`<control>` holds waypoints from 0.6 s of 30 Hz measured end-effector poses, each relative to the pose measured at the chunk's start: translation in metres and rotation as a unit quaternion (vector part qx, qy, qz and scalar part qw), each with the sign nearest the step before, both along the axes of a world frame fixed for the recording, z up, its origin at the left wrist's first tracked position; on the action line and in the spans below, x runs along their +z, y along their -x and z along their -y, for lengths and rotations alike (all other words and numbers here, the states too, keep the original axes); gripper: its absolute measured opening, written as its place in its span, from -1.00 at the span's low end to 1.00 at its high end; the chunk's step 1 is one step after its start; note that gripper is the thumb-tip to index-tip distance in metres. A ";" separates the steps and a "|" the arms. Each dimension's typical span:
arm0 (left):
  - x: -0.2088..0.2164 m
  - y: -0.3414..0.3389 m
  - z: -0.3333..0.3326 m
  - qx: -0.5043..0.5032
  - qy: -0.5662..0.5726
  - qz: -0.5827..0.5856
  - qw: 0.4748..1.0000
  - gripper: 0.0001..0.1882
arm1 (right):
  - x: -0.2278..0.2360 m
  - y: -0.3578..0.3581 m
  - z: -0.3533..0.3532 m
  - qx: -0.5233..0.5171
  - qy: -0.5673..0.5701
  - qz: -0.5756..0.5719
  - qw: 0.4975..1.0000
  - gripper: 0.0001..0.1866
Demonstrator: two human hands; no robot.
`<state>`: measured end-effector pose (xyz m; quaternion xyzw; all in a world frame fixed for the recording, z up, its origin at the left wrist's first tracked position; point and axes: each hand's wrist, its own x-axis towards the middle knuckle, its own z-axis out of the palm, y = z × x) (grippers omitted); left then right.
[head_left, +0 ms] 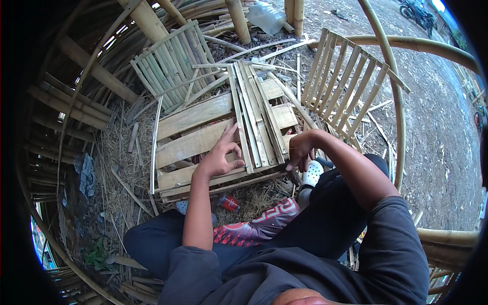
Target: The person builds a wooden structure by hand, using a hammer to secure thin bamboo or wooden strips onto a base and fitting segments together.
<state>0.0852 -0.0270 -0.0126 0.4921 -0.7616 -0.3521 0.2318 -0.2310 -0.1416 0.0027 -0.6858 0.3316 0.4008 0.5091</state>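
Note:
Bundled split bamboo strips (259,122) lie lengthwise across a low slatted wooden platform (195,137) in front of me. My left hand (218,155) is over the platform, fingers spread, its fingertips beside the leftmost strip. Nothing is in that hand. At the near right end of the bundle, my right hand (302,147) bends down from the wrist with its fingers curled. A dark object (294,176) shows just below these fingers; its kind and the grip on it are partly hidden.
Slatted bamboo panels stand at the back left (175,61) and right (345,81). A clear plastic jug (267,18) lies at the back. A red container (229,203) and white clog (312,173) are near my legs. Bamboo poles (399,112) curve around the workplace.

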 end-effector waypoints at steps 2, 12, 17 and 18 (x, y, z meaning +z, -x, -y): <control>-0.003 -0.008 -0.006 0.010 -0.025 0.032 0.999 -0.45 | 0.000 -0.007 -0.012 -0.009 0.019 -0.027 0.999 -0.20; -0.016 -0.002 -0.027 -0.006 -0.099 0.137 0.986 -0.51 | -0.022 0.002 -0.030 -0.066 0.133 0.013 0.989 -0.45; -0.024 0.009 -0.029 -0.008 -0.084 0.092 0.992 -0.62 | -0.021 0.019 -0.026 -0.116 0.166 0.020 0.979 -0.58; -0.024 0.013 -0.028 0.007 -0.083 0.084 0.993 -0.64 | -0.022 0.022 -0.024 -0.115 0.173 0.016 0.978 -0.55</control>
